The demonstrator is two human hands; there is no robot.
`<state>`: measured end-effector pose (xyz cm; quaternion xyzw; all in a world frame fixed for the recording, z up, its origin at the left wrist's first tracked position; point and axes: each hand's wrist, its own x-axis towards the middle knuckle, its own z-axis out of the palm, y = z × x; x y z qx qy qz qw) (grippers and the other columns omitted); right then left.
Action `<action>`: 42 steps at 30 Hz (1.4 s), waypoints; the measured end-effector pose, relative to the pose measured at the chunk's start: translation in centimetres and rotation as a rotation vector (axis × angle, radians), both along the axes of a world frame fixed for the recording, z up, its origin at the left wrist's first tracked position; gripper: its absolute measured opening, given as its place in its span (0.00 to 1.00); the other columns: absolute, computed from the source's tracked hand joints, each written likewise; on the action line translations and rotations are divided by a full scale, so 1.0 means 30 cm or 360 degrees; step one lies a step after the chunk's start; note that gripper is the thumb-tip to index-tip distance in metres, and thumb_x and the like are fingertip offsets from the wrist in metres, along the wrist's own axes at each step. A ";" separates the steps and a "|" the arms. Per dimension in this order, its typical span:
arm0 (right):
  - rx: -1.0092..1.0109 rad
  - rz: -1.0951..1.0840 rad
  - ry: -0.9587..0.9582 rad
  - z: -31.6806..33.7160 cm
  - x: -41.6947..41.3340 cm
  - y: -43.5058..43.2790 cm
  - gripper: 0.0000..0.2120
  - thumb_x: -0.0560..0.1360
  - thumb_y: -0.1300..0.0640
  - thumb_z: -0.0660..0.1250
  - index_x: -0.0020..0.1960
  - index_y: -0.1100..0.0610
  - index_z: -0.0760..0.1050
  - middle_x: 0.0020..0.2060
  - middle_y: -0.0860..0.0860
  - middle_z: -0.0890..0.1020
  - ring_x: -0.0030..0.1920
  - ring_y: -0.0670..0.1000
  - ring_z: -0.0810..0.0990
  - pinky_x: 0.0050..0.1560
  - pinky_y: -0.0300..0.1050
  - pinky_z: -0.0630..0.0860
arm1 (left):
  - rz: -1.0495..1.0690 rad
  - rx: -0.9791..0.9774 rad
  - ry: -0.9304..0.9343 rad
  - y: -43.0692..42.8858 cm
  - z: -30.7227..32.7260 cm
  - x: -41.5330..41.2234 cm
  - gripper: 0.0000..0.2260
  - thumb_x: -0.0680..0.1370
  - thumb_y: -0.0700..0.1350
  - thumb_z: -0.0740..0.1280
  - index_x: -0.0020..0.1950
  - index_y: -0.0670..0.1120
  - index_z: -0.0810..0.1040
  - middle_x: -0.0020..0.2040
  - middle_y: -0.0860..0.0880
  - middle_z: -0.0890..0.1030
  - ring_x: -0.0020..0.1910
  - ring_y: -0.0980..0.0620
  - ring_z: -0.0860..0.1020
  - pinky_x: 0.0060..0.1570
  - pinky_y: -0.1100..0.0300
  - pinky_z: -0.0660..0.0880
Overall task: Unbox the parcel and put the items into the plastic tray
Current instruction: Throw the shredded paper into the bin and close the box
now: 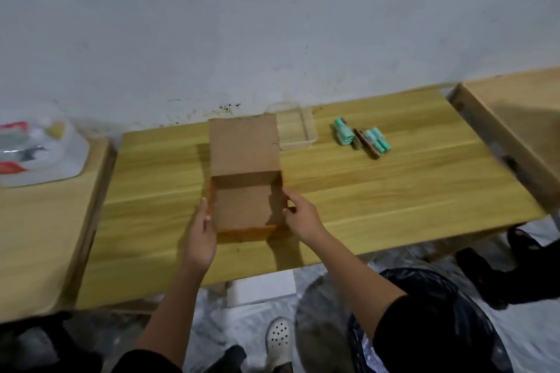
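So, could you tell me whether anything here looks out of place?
Yes: the green rolls lie loose on the table, right of the tray, which looks empty. The open box appears empty too.

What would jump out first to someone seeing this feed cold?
The open cardboard box in the middle of the wooden table, its lid flap standing up, with the left hand and right hand on its two sides and nothing visible inside. Next, the teal rolls lying loose on the table to the right. The clear plastic tray behind the box looks empty.
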<state>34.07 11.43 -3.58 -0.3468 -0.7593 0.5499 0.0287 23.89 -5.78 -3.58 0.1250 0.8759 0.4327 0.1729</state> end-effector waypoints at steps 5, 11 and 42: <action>-0.0084 -0.0271 0.0073 0.038 0.124 0.086 0.22 0.78 0.64 0.59 0.70 0.54 0.65 0.68 0.54 0.72 0.61 0.53 0.74 0.54 0.43 0.76 | -0.0188 0.0091 -0.0084 0.094 0.064 0.071 0.20 0.82 0.41 0.51 0.75 0.45 0.59 0.75 0.47 0.62 0.74 0.49 0.61 0.69 0.57 0.60; -0.0083 -0.0871 0.0090 0.122 0.510 0.267 0.20 0.79 0.62 0.57 0.70 0.53 0.66 0.67 0.49 0.72 0.54 0.48 0.76 0.57 0.43 0.76 | -0.0662 0.0217 -0.0199 0.443 0.137 0.297 0.20 0.82 0.42 0.52 0.75 0.49 0.59 0.75 0.50 0.62 0.73 0.50 0.61 0.61 0.66 0.61; -0.0219 -0.1404 -0.0705 -0.117 1.377 0.014 0.26 0.80 0.57 0.57 0.74 0.61 0.54 0.74 0.56 0.60 0.74 0.56 0.60 0.73 0.48 0.59 | -0.2322 -0.0626 0.0016 0.715 -0.221 1.063 0.24 0.82 0.51 0.53 0.76 0.45 0.55 0.77 0.48 0.55 0.76 0.50 0.52 0.74 0.55 0.53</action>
